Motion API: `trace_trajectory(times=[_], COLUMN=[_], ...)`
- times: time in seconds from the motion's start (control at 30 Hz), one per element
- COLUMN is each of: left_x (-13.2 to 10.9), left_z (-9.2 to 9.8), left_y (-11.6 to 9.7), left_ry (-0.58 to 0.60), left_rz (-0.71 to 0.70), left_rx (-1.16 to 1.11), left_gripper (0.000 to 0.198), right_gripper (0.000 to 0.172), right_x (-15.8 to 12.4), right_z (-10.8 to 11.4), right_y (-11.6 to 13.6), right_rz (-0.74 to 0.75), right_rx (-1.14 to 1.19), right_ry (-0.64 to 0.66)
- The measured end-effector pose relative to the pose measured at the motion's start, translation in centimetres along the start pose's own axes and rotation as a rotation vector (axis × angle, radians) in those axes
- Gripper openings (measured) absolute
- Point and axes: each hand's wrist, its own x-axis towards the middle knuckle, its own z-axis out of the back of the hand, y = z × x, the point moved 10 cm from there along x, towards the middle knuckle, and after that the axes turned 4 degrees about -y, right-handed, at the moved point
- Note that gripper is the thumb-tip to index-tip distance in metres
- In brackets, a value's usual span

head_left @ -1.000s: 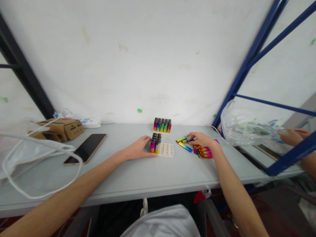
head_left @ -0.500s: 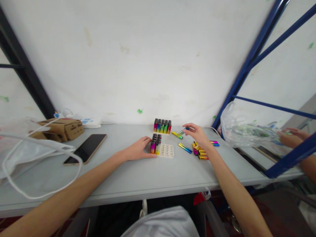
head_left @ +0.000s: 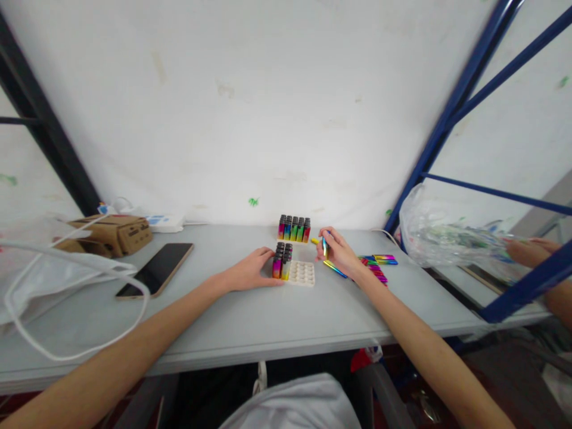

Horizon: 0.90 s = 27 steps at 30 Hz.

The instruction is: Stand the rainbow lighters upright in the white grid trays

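Note:
A white tray [head_left: 302, 274] with round holes lies on the desk, its left part filled with upright lighters [head_left: 281, 260] that have black tops and shiny rainbow bodies. My left hand [head_left: 251, 271] grips the tray's left end, thumb in front and fingers behind, against the lighters. Over the desk to the right of the tray, my right hand [head_left: 338, 251] pinches one shiny blue-and-yellow lighter [head_left: 325, 247], held nearly upright. Below this hand lies a yellow-blue lighter [head_left: 334, 269]. More loose lighters [head_left: 378, 274] lie under and beside my right wrist, partly covered by it.
Behind stands another tray filled with upright lighters [head_left: 294, 229], close to the wall. A phone [head_left: 156, 270], a cardboard box [head_left: 114, 231] and a white cable [head_left: 145, 304] lie at left. To the right are a blue rack post [head_left: 440, 134], a clear plastic bag [head_left: 429, 232] and another person's hand [head_left: 522, 251].
My right hand has moved left and nearer to the tray, and its lighter has turned from slanted to nearly upright. My left hand and the tray have stayed in place.

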Motion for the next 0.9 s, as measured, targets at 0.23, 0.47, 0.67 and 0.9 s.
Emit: trace_trajectory(times=[0.23,0.47,0.67,0.9], left_x=[-0.1,0.0,0.0,0.0], left_z=[0.0,0.0,0.1,0.1], left_y=[-0.1,-0.3,-0.4,-0.4], left_ry=[-0.003,0.010,0.006,0.004], left_rz=[-0.018,-0.016,-0.017,-0.028], left_rx=[0.001,0.011,0.006,0.006], left_gripper=[0.073,0.072,0.073,0.072], right_gripper=[0.050,0.034,0.034,0.039], right_x=[0.1,-0.1,-0.7,-0.5], right_z=[0.6,0.6,-0.6,-1.7], right_y=[-0.9,0.6,2.0,1.1], right_rz=[0.027,0.210,0.280,0.286], right_rx=[-0.386,-0.684,-0.798,-0.793], right_ry=[-0.139,-0.258,-0.231,-0.106])
